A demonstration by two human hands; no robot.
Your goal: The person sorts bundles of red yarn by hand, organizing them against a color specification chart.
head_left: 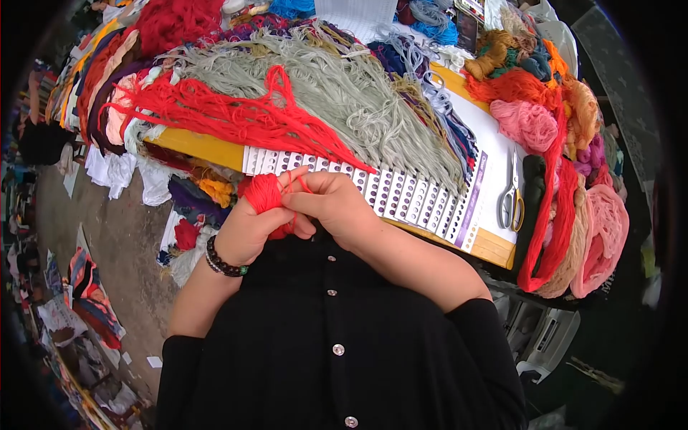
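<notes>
My left hand (246, 233), a dark beaded bracelet at its wrist, is closed around a small bundle of red thread (264, 193) in front of my chest. Against the bundle's right side, my right hand (333, 204) pinches a loose strand of the same thread between thumb and fingers. Just beyond my hands, long red skeins (236, 118) lie over a thick spread of grey-green thread (358, 100). The lower ends of the spread meet white cards with rows of punched holes (405, 195).
Scissors (512, 201) with grey and yellow handles lie at the table's right side. Pink, orange and red skeins (527, 125) hang over the right edge. Yellow table edge (197, 147) shows at left. Fabric and yarn piles (93, 301) cover parts of the floor.
</notes>
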